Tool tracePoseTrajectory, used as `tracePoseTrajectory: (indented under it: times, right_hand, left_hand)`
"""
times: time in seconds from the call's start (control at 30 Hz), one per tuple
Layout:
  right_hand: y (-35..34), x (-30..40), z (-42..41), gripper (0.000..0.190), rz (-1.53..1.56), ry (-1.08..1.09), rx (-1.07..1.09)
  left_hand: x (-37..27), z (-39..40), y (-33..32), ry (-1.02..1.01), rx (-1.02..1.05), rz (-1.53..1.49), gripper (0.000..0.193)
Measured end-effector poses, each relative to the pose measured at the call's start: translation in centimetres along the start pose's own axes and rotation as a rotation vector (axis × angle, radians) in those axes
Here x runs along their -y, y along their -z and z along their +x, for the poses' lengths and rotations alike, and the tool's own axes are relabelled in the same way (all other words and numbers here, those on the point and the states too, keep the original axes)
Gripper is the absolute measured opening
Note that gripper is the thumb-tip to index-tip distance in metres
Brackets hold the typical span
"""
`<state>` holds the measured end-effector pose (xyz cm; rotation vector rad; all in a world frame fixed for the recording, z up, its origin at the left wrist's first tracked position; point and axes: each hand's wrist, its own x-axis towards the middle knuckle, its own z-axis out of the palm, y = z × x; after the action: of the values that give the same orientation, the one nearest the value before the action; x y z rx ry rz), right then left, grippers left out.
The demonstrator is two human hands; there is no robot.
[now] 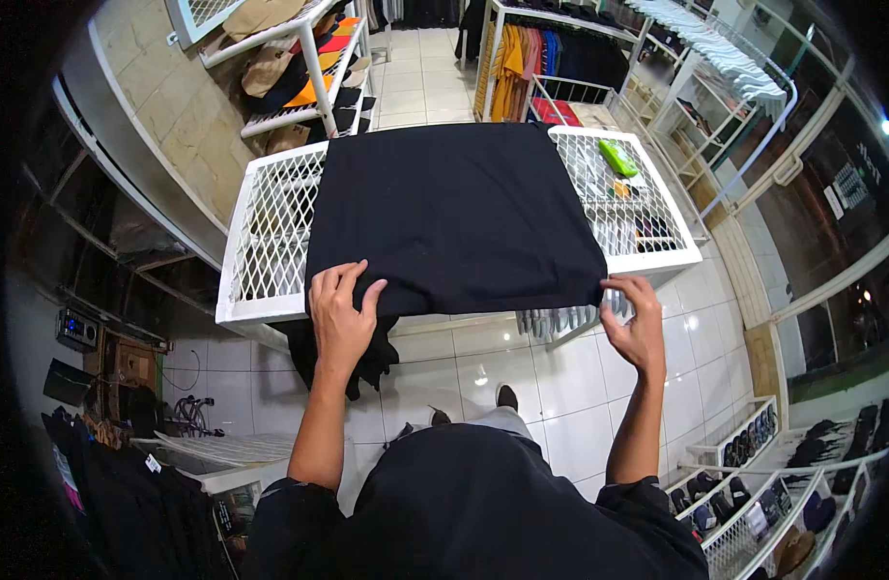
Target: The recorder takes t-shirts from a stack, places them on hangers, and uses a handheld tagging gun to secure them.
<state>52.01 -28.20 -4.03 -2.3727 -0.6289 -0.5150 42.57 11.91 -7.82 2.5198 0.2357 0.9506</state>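
A black cloth garment (444, 210) lies spread across the white mesh-topped table (270, 232) before me, its near edge reaching the table's front. My left hand (341, 304) rests on its near left corner, fingers on the fabric and thumb held apart. At the near right corner, my right hand (635, 319) touches the edge with its fingertips and thumb. A gap shows between thumb and forefinger; whether they pinch the fabric is unclear. Shallow wrinkles run across the garment's near right part.
A bright green object (618, 158) lies on the table's right side. Caps fill a rack (328, 80) at the back left. Shirts hang on a rail (517, 69) behind, with white hangers (713, 51) farther right. Dark cloth (372, 355) hangs below the table's front left.
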Motion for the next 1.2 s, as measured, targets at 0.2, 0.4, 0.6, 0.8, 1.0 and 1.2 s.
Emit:
tracePoseTrajectory:
  times: [0.2,0.4,0.6,0.8,1.0,1.2]
  right_hand:
    - [-5.2,0.0,2.3,0.013,0.026,0.044,-0.005]
    - [-8.0,0.9,2.7,0.015,-0.218,0.031,-0.123]
    - [-8.2,0.0,3.2,0.023,-0.121,-0.025,-0.09]
    - [-7.8,0.3,3.5,0.03,-0.176,0.002,-0.038]
    - [-9.4,2.6,7.7,0.022,-0.076,0.029,-0.055]
    - [-13.9,0.0,8.5,0.028,-0.194,0.049,-0.203]
  left_hand:
    - [-1.7,0.1,-0.9,-0.129,-0.062,0.135,0.019]
    - [-1.2,-1.1,-2.0,-0.045,-0.012,0.231,0.024]
    - [-1.0,-1.1,-1.6,0.04,-0.016,0.24,0.037]
    - [-0.6,-0.6,-0.9,0.077,0.077,0.279,0.05]
    - [-1.0,3.9,-0.7,0.068,0.214,0.264,0.041]
    - [0.7,2.8,-4.9,0.119,0.011,0.045,0.022]
